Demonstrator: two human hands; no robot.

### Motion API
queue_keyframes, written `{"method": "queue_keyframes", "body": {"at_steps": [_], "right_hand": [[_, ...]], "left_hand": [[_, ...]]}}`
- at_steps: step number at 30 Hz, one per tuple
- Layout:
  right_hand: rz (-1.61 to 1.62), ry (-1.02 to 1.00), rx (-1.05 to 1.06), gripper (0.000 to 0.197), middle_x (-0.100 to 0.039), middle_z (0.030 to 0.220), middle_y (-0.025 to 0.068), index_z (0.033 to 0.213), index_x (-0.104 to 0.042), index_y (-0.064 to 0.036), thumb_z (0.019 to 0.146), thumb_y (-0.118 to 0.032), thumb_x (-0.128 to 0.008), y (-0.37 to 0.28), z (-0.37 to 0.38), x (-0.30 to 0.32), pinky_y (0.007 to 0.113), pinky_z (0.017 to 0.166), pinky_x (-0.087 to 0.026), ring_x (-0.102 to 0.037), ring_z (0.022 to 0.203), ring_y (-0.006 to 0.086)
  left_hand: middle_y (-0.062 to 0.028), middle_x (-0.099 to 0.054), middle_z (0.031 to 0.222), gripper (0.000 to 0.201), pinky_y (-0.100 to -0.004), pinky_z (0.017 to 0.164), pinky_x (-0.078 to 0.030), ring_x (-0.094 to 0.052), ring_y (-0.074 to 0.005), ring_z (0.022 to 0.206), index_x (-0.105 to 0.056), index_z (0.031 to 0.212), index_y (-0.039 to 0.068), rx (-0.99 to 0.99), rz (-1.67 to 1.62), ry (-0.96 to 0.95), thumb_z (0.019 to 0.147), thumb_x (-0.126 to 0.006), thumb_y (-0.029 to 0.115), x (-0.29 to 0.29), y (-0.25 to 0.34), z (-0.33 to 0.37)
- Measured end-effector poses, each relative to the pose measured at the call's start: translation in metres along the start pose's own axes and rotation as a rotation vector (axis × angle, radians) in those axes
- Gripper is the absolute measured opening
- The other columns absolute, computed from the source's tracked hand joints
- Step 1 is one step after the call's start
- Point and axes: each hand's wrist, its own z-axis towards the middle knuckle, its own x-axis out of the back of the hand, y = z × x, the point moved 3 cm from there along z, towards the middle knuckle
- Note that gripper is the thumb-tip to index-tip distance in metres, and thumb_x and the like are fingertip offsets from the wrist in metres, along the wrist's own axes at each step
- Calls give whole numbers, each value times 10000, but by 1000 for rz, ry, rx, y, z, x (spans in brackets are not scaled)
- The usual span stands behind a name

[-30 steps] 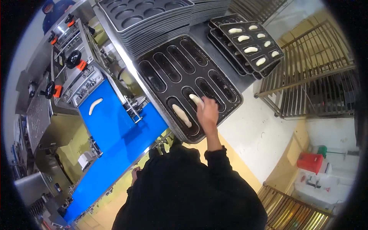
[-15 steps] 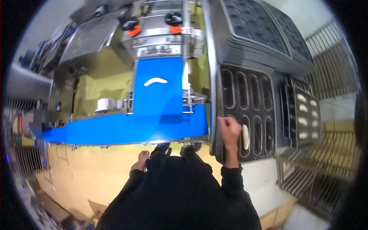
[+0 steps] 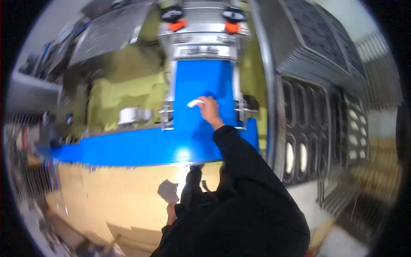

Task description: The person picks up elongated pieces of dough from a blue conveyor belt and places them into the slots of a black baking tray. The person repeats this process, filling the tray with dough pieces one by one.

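Note:
My right hand (image 3: 209, 110) reaches over the blue conveyor belt (image 3: 203, 79), its fingers closed on the right end of a pale, curved dough roll (image 3: 195, 103). Low beside my body, my left hand (image 3: 171, 213) is curled and blurred. A grey-brown patch (image 3: 168, 191) shows just beyond it; whether that is something held or lies on the floor, I cannot tell. To the right, a dark baking tray (image 3: 305, 130) has long oval moulds. Two dough rolls lie side by side in its near row, a left one (image 3: 290, 157) and a right one (image 3: 303, 157).
A second belt (image 3: 124, 147) crosses in front of me toward the left. Behind the moulded tray rises a stack of dark trays (image 3: 314, 34). Another tray (image 3: 356, 128) with several dough pieces stands far right, near wire racks (image 3: 379, 167). Orange-and-black knobs (image 3: 233, 19) top the machine ahead.
My right hand has moved left from the tray to the belt and taken hold of the curved dough roll. Two rolls now show in the tray, where one was visible. The view has shifted.

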Motion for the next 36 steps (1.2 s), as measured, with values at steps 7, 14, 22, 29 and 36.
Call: {"method": "queue_keyframes", "body": {"at_steps": [7, 14, 22, 29, 36], "right_hand": [[1652, 371, -79, 285, -547, 900, 52, 1118, -473, -96, 907, -286, -491, 48, -162, 195, 354, 670, -496, -564, 782, 177], [394, 1070, -302, 278, -606, 950, 65, 1093, -572, -16, 882, -196, -588, 130, -341, 435, 262, 774, -440, -575, 837, 164], [-458, 474, -476, 409, -529, 1040, 148, 1224, -462, -73, 847, -204, -552, 226, -352, 421, 475, 801, -414, -501, 979, 336], [54, 760, -140, 167, -602, 745, 111, 914, -642, -22, 796, -139, -635, 265, -399, 482, 321, 639, -469, -586, 683, 217], [84, 1075, -289, 332, -460, 574, 35, 661, -516, -9, 870, -255, -592, 406, -464, 697, 295, 545, -373, -396, 574, 116]], "left_hand": [[-106, -636, 733, 285, -306, 584, -477, -625, -178, 697, -622, 903, 24, -10, 703, -416, 798, -601, 288, 6, 20, 63], [-104, -622, 705, 275, -305, 549, -472, -615, -169, 673, -620, 841, 5, -60, 868, -463, 792, -601, 275, -109, 69, 106], [-55, -603, 868, 305, -258, 564, -445, -569, -127, 741, -567, 1056, 14, -47, 319, -328, 874, -545, 258, -307, 104, -36], [-84, -634, 866, 245, -268, 724, -474, -604, -145, 796, -588, 1060, -6, -176, 479, -902, 869, -582, 146, -409, 247, -210], [-43, -607, 816, 245, -235, 679, -465, -567, -96, 740, -556, 1075, -29, -550, 261, -1146, 899, -536, 139, -642, 373, -292]]}}
